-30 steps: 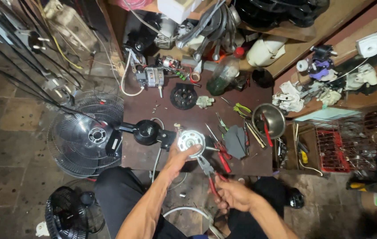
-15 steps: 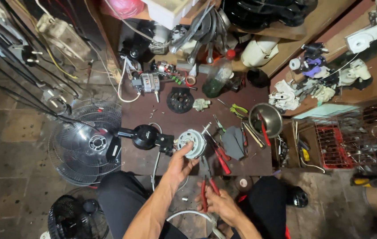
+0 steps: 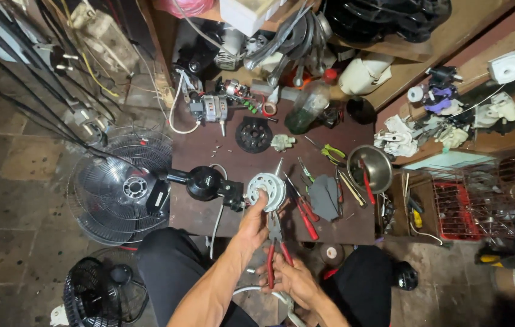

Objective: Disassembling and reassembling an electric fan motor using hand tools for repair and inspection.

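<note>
At the near edge of a cluttered tabletop (image 3: 209,218), a round silver motor housing (image 3: 267,189) sits beside a black fan motor (image 3: 204,182) at its nine o'clock. Rigid, seemingly weighty metal, it looks best gripped by its rim. The left hand (image 3: 254,219) reaches forward, fingers closed on that rim; the right hand (image 3: 294,280), at five o'clock, clasps red-handled pliers (image 3: 275,251) pointing up toward it.

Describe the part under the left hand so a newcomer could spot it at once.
Start at the dark low table. Near its front edge, the left hand grips a round silver motor housing. It is the only pale slotted disc, right of the black fan motor.
</note>
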